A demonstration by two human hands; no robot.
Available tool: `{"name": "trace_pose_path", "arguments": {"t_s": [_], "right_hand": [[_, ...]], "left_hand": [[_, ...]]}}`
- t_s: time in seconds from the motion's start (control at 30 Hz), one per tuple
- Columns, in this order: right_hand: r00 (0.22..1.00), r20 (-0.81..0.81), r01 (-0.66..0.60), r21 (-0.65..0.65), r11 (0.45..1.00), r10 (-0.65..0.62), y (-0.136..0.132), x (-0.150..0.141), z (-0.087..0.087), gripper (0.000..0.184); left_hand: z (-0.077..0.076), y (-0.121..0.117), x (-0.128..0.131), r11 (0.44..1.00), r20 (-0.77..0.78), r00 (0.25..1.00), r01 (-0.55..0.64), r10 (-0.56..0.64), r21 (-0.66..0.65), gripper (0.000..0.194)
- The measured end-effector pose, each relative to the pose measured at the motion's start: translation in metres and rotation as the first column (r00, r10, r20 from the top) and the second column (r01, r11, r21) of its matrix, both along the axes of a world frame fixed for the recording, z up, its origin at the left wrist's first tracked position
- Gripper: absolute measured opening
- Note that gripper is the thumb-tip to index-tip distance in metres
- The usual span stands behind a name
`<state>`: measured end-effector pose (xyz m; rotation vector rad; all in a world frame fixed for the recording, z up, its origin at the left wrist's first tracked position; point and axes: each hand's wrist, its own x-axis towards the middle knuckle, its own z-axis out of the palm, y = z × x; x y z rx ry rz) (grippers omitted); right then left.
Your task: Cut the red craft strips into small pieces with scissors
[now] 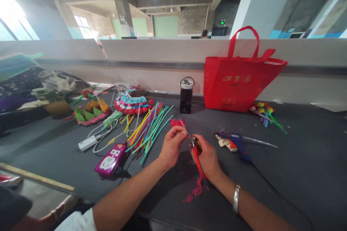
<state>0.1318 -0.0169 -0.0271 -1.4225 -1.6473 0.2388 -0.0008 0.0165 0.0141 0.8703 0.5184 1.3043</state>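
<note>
In my right hand [208, 157] is a pair of scissors [198, 160] with red handles, its metal blades pointing up and away to the left. Beside the blades, my left hand [172, 147] is closed in a pinch; what sits between its fingertips is too small to make out. A crumpled pinkish-red piece [177, 122] lies on the table just behind my fingers. Below my right hand lies a frayed pink-red strip [195, 192], with small scraps of the same colour around it.
Coloured pipe cleaners [149, 130] lie left of my hands, near a purple power socket [111, 159] and a white charger [88, 143]. A dark bottle [186, 95] and red bag [235, 83] stand behind. A blue glue gun [238, 144] lies right, its cord trailing forward.
</note>
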Motion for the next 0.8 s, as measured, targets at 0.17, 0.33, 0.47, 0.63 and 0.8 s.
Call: {"name": "trace_pose_path", "arguments": {"t_s": [0.17, 0.33, 0.47, 0.63, 0.8], "right_hand": [[1.000, 0.003, -0.008, 0.015, 1.000, 0.008, 0.0003, 0.0000, -0.0004, 0.033], [1.000, -0.014, -0.017, 0.018, 1.000, 0.018, 0.0002, -0.0001, -0.0001, 0.032], [0.998, -0.041, -0.037, -0.005, 0.999, 0.036, -0.0008, -0.0010, 0.0025, 0.031], [0.995, -0.085, -0.049, -0.026, 0.998, 0.046, -0.0020, -0.0029, 0.0047, 0.028], [1.000, -0.028, 0.012, 0.001, 1.000, -0.012, -0.0014, -0.0021, 0.0004, 0.033]], "left_hand": [[0.0012, 0.0001, 0.0003, 1.000, -0.006, 1.000, -0.005, 0.005, -0.006, 0.012], [0.0028, -0.0004, 0.0001, 1.000, -0.001, 1.000, -0.006, 0.006, -0.014, 0.013], [0.0034, -0.0004, -0.0002, 1.000, -0.003, 1.000, -0.004, 0.004, -0.011, 0.014], [0.0045, -0.0012, 0.0002, 1.000, -0.004, 1.000, 0.006, -0.006, -0.010, 0.013], [0.0045, -0.0003, 0.0004, 1.000, -0.007, 1.000, -0.004, 0.004, -0.025, 0.013]]}}
